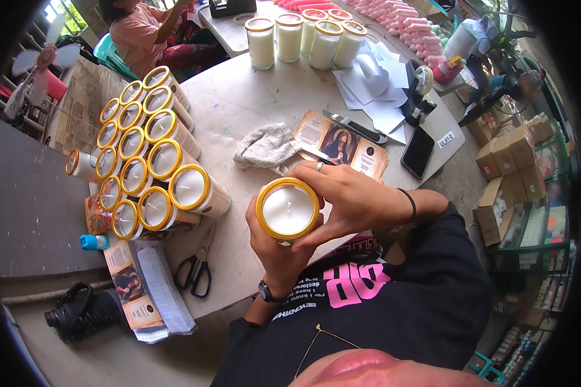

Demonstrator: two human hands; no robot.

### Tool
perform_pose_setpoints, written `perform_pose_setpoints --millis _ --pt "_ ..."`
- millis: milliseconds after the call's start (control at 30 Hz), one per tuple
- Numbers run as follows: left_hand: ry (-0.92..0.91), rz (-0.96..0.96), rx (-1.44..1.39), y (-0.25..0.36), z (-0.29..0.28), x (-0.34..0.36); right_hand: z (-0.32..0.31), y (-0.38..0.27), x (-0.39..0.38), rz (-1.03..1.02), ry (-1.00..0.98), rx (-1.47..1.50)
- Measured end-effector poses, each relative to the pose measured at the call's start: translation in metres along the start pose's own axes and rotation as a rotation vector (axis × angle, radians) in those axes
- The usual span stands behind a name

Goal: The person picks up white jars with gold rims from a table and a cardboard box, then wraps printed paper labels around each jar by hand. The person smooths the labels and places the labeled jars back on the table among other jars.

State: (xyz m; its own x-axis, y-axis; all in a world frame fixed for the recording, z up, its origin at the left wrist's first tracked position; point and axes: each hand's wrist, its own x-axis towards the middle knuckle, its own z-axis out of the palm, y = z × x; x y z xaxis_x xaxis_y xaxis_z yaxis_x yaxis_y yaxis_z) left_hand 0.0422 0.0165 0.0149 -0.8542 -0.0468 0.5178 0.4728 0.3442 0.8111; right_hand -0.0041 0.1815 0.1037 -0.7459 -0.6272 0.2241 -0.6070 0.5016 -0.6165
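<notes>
Close in front of my chest I hold a white jar candle (pixel 286 213) with a gold rim, its top and wick facing up. My left hand (pixel 270 248) wraps round its left and near side. On the right, my right hand (pixel 355 198) closes on the jar with fingers behind the rim and thumb at the near side. Just beyond my hands lie a crumpled grey rag (pixel 265 147) and a stack of printed picture labels (pixel 370 164). A utility knife (pixel 358 129) rests across the far edge of the labels. The jar's sides are mostly hidden by my fingers.
Rows of labelled jar candles (pixel 164 158) stand at the left; several plain ones (pixel 260 45) stand at the far edge. Scissors (pixel 193 276) and a label strip (pixel 130 284) lie near left. White papers (pixel 374 80), a phone (pixel 417 152) and a tape dispenser (pixel 419 103) are at right. Another person (pixel 139 35) sits beyond.
</notes>
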Motion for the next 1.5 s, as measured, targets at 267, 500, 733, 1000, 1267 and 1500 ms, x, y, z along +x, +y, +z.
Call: perform_pose_setpoints --millis 267,500,733,1000,1267,1500 --pt "-0.029 0.018 0.11 -0.014 -0.001 0.016 -0.042 0.059 0.052 0.23 0.327 0.143" --pt "-0.037 -0.026 -0.009 -0.026 0.015 0.009 -0.053 0.218 0.12 0.292 0.668 -0.383" --pt "-0.012 -0.034 0.017 -0.026 0.01 0.01 -0.035 0.269 0.141 0.3 0.891 -0.602" --pt "-0.086 -0.017 0.036 -0.013 0.023 0.011 -0.048 0.267 0.121 0.302 0.887 -0.411" --pt "-0.43 0.001 -0.146 0.025 0.065 0.024 -0.088 0.08 -0.094 0.266 0.593 0.015" --pt "-1.131 -0.077 -0.612 0.056 0.149 -0.01 0.007 0.056 -0.312 0.517 0.939 -0.064"
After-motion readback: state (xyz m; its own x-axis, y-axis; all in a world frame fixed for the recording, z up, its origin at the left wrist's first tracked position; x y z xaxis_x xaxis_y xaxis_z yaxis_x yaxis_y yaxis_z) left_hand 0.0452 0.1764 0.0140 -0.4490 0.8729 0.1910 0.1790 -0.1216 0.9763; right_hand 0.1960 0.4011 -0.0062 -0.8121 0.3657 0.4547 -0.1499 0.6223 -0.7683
